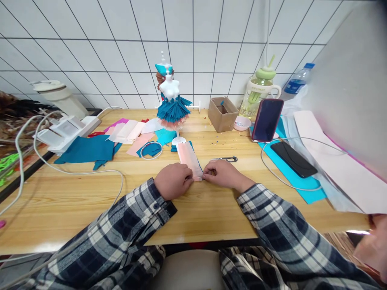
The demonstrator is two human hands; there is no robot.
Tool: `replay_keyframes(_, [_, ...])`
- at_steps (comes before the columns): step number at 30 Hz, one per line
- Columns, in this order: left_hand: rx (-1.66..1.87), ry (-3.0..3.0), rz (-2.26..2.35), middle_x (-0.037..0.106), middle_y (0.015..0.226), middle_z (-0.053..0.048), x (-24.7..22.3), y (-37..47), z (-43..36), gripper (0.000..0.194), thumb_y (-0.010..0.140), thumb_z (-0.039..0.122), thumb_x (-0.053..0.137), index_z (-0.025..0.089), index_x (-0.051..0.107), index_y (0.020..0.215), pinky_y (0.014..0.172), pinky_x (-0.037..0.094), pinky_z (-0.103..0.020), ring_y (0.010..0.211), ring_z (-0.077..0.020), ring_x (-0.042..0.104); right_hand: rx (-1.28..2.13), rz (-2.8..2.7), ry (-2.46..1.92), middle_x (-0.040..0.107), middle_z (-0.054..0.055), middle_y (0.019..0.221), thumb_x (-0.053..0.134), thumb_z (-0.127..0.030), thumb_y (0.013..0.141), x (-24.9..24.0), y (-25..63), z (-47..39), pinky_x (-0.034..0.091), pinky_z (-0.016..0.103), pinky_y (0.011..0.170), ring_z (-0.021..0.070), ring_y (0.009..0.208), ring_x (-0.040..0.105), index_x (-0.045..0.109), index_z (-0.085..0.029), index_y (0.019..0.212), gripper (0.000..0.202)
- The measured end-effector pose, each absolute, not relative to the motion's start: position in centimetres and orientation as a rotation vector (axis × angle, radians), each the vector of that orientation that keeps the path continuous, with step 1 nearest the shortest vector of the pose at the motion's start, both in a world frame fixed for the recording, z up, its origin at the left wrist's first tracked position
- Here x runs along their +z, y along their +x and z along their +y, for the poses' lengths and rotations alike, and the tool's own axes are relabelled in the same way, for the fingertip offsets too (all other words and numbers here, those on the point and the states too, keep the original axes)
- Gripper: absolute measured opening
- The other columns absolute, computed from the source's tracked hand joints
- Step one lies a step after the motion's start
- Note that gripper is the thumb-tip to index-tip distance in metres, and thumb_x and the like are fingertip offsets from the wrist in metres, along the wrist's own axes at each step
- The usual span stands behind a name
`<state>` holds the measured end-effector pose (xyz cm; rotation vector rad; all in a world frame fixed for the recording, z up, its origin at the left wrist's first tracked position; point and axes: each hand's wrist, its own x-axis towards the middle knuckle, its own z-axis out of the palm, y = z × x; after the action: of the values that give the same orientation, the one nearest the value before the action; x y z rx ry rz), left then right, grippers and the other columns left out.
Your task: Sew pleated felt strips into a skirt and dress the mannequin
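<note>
A strip of pale pink and white crepe paper [190,158], with a blue layer showing along its right edge, lies on the table in front of me. My left hand [173,181] is closed at the strip's near left edge, its fingertips pressed together on the paper. At the near right corner my right hand [222,173] pinches the edge between thumb and forefinger. Beyond the strip stands a small white dress form [170,88] in a pleated blue and pink skirt, on a round white base. Dark thread snips [231,159] lie just past my right hand, partly hidden by it.
Left are blue paper sheets [87,151], a white ring [144,156], a power strip [75,127] and loose cables. A cardboard box [223,114], pink bowl [242,123] and drink jug [258,92] stand behind. Right are an upright phone [267,120] and a flat phone [293,159].
</note>
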<state>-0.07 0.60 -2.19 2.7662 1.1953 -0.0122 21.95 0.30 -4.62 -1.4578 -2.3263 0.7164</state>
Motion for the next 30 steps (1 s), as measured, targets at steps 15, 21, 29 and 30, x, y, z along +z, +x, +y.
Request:
replay_keyframes(15, [0.158, 2.738, 1.306, 0.062, 0.092, -0.007, -1.7, -0.4, 0.9, 0.025, 0.079, 0.04, 0.067, 0.018, 0.064, 0.09, 0.075, 0.044, -0.035, 0.086, -0.0234, 0.058, 0.808, -2.371, -1.703, 0.067, -0.003, 0.068, 0.064, -0.038, 0.076, -2.7, 20.8, 1.1, 0.028, 0.024, 0.052, 0.011, 0.059, 0.051, 0.071, -0.024, 0.072, 0.016])
replay_keyframes(21, [0.052, 2.879, 0.889, 0.067, 0.085, -0.007, -1.7, 0.2, 0.7, 0.023, 0.092, 0.023, 0.049, 0.022, 0.072, 0.092, 0.075, 0.044, -0.033, 0.086, -0.0205, 0.06, 0.799, -2.4, -1.711, 0.064, -0.003, 0.064, 0.064, -0.039, 0.077, -3.2, 20.9, 1.4, 0.026, 0.024, 0.051, 0.0102, 0.056, 0.049, 0.07, -0.023, 0.069, 0.019])
replay_keyframes(29, [0.032, 2.964, 0.832, 0.07, 0.09, -0.007, -1.0, 0.1, 0.8, 0.025, 0.091, 0.026, 0.051, 0.025, 0.076, 0.091, 0.08, 0.04, -0.036, 0.092, -0.0215, 0.057, 0.663, -2.377, -1.706, 0.059, -0.003, 0.062, 0.07, -0.04, 0.072, -3.6, 20.8, 1.1, 0.024, 0.024, 0.052, 0.0107, 0.056, 0.044, 0.063, -0.021, 0.067, 0.02])
replay_keyframes(30, [0.036, 2.973, 0.838, 0.07, 0.09, -0.006, -1.0, 0.1, 0.8, 0.024, 0.091, 0.026, 0.052, 0.026, 0.076, 0.091, 0.081, 0.039, -0.036, 0.094, -0.0219, 0.057, 0.656, -2.335, -1.682, 0.059, -0.003, 0.062, 0.072, -0.04, 0.071, -3.8, 21.0, 1.1, 0.024, 0.024, 0.052, 0.0107, 0.056, 0.045, 0.063, -0.021, 0.07, 0.021])
